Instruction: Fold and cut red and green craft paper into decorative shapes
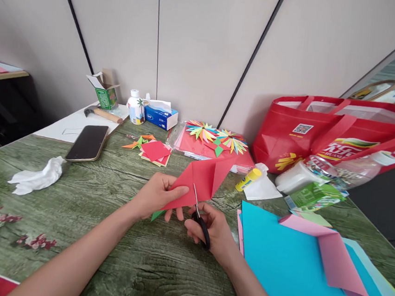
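My left hand [161, 192] pinches a folded sheet of red paper [199, 178] above the table, thumb on top and fingers beneath. In my right hand [213, 224] is a pair of scissors [201, 225] with black handles, its blades pointing up and lying at a crease of the red paper. How far the blades are apart is hard to make out. Below my left hand a bit of green paper [158, 215] shows, mostly hidden. Beyond the red sheet lie a stack of small paper squares [155, 151] and two many-coloured paper fans [233, 142].
Large blue paper [278, 253] with a folded pink strip [340, 262] lies at right. Behind it are a glue stick [249, 180], a plastic bottle [366, 166] and a red bag [286, 133]. At left are a phone [88, 143], a crumpled tissue [39, 177] and a hammer [105, 113].
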### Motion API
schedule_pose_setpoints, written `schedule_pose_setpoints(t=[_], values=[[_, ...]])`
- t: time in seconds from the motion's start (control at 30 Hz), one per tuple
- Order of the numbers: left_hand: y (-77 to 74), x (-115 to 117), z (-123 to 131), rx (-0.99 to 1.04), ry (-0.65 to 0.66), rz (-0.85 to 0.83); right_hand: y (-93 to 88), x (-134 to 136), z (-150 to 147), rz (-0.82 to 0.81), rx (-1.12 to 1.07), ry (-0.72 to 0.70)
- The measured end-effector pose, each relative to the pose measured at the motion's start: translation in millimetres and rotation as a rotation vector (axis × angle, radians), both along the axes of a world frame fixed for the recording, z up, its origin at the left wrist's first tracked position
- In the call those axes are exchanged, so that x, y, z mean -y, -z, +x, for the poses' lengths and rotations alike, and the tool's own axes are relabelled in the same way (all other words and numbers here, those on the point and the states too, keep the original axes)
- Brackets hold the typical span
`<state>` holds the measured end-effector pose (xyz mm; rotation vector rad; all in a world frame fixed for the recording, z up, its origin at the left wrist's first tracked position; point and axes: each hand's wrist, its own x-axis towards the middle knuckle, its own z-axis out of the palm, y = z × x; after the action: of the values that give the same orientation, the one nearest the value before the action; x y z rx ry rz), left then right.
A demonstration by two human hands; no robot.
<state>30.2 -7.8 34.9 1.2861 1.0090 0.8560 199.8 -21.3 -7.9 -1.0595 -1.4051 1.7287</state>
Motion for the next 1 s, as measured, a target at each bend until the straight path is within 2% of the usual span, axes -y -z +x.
schedule_pose_setpoints(t=[0.33,0.53,0.7,1.0], values=[[-0.8,0,0,0.005,0.002,-0.014,1.1,1,1,-0.008,0.049,0.027],[0.0,0,0,0.111,-0.116,-0.048,2.5,0,1,-0.039,0.008,0.042],[0.0,-1,-1,0.065,-0.099,-0.046,4.9,-1,1,-0.053,-0.024,0.061],[0.2,-2,-2,0.070,-0.100,-0.044,-6.3,-2,3,-0.040,-0.180,-0.079]])
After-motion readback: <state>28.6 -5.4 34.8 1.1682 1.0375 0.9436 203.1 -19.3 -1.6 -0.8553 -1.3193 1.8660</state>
